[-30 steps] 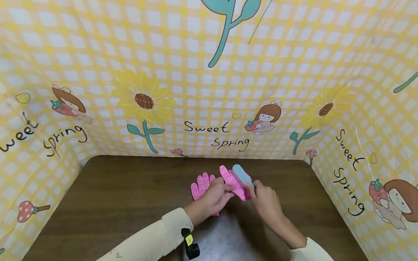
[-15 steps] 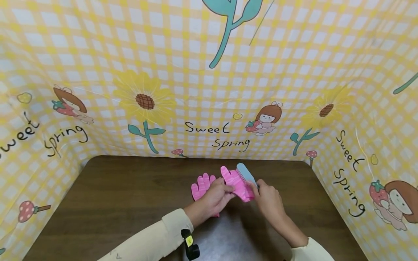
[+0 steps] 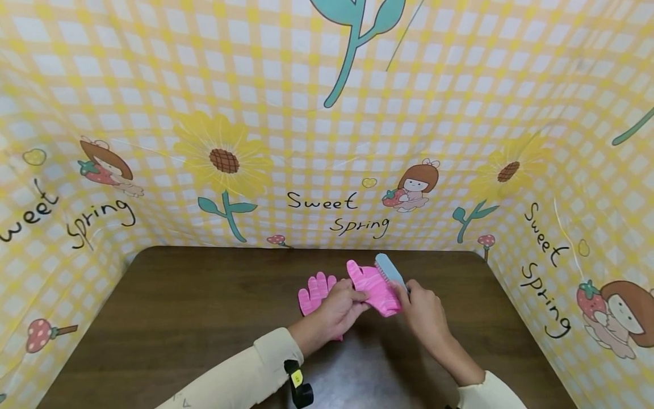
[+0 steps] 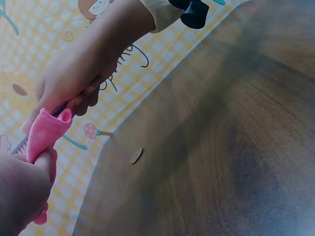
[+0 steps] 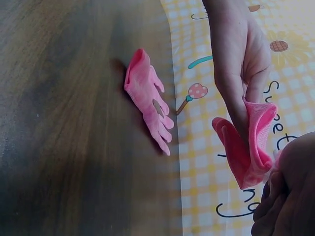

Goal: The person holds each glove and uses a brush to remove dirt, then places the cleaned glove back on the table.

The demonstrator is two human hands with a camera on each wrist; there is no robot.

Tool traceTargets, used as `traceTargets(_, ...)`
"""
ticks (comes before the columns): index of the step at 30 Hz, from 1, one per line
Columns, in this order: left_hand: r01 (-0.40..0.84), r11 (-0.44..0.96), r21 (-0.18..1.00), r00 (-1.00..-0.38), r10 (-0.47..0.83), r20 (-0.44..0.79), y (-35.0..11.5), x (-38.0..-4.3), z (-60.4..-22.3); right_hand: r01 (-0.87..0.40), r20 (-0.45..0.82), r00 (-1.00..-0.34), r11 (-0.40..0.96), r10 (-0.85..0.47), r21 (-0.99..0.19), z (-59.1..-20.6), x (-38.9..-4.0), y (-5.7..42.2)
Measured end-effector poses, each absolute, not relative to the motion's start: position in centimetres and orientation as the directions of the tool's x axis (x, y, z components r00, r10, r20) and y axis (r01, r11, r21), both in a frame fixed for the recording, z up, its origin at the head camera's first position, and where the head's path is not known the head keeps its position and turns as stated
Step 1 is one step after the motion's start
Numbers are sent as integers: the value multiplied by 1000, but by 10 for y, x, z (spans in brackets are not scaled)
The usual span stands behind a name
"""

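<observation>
A pink glove (image 3: 377, 289) is held above the table by my left hand (image 3: 339, 307), which pinches it between thumb and fingers. My right hand (image 3: 424, 312) grips a light blue brush (image 3: 390, 269) by its handle. The brush's bristles face the glove along its right side, overlapping its edge in the head view. In the right wrist view the held glove (image 5: 241, 142) shows its cuff gaping, with left-hand fingers at it. Behind my left hand a second pink glove (image 3: 314, 292) lies on the table, fingers pointing away; the wrist partly covers it.
The dark wooden table (image 3: 204, 307) ends at a yellow checked cloth (image 3: 317, 142) that rises behind and at both sides. A black wrist camera (image 3: 298, 386) is strapped to the left forearm.
My right hand and the brush have shifted slightly right along the held glove, uncovering more of it. The left hand keeps its grip nearly in place; the second glove has not moved.
</observation>
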State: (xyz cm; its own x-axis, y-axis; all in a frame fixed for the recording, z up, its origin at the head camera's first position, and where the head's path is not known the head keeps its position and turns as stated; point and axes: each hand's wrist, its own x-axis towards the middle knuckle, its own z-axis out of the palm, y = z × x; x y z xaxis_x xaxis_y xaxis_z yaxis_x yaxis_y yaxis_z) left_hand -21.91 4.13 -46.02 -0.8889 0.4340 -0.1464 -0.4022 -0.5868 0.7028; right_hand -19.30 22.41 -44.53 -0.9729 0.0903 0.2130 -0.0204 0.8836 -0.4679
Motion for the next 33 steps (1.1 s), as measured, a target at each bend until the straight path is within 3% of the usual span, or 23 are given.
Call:
traceTargets(22,-411,-568,713,-885,436,-163,36,-220,-460,9,211,-965,829,153,-559,-439,-198,228)
traceTargets(28,-404,-545,734,-882,445,-155,35,-223,-461,-72,182,-982,793,49,-604,-436,-188,219)
traceTargets(33,-426,-538,727,-868,471,-160,39,-223,-457,-148,204,-978,847,-48,-510,-438,-182,214)
